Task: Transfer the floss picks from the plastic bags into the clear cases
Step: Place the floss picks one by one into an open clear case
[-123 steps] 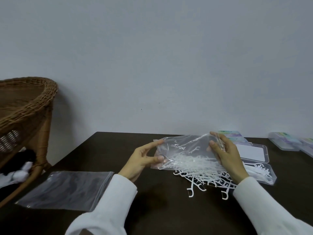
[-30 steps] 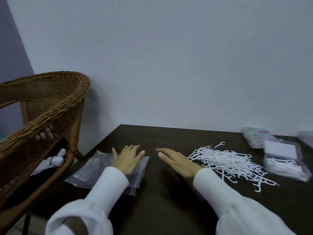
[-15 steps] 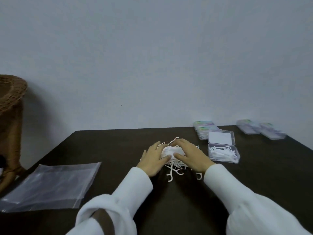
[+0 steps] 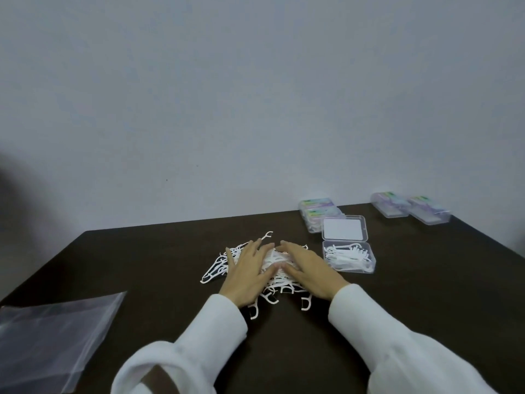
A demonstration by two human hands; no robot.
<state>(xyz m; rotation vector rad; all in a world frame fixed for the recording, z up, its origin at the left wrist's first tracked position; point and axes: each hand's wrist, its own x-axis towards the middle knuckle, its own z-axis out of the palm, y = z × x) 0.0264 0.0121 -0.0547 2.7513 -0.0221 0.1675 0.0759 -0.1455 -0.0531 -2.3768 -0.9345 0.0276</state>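
- The left hand (image 4: 246, 273) lies flat on the pile of white floss picks (image 4: 272, 258), with its fingers straight and close together
- The right hand (image 4: 308, 271) lies flat on the same pile, just beside the left hand, fingers straight too; the fingertips of the two hands nearly meet
- Neither hand grips a pick; both only press on the pile
- The pile sits on the dark tabletop (image 4: 426, 294), under and around both hands, and some picks stick out on the left and near the wrists
- Just to the right of the right hand is an open clear case (image 4: 349, 258) with some picks inside; its lid (image 4: 344, 228) lies open behind it
- Past that case are closed cases (image 4: 316, 207), and more closed cases (image 4: 410, 207) sit farther right
- Far to the left of the left hand lies a flat clear plastic bag (image 4: 54, 336)
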